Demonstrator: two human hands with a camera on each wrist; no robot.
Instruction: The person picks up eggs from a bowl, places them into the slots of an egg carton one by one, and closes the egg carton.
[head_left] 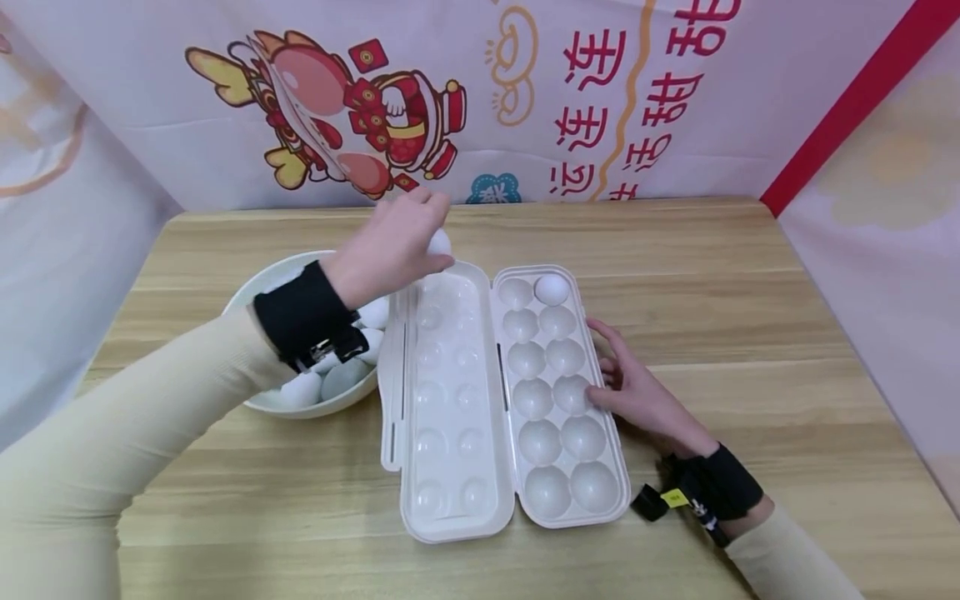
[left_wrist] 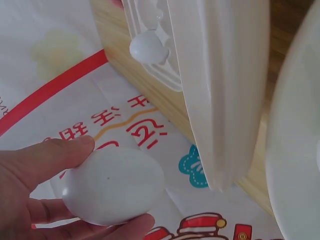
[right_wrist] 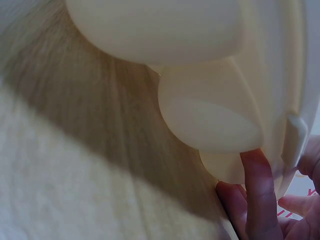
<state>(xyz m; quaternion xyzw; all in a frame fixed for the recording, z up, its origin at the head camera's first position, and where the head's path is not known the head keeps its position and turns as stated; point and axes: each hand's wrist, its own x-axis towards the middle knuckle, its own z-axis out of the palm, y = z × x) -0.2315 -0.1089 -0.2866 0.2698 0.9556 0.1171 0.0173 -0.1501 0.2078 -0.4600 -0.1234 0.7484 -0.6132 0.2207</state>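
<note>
One egg (head_left: pixel 552 289) sat in the carton (head_left: pixel 546 492); more eggs (head_left: pixel 343 381) waited in the bowl (head_left: pixel 318 410). My left fingers (left_wrist: pixel 139 226) gripped another egg (left_wrist: pixel 117 187) near the lid (head_left: pixel 450 421); right fingers (right_wrist: pixel 259 195) held the carton's side.

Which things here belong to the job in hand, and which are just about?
In the job, it seems:
egg in the left hand
carton, gripped by the right hand
seated egg
bowl with loose eggs

Just about:
printed cloth
wrist straps, worn
table, mere support
</note>
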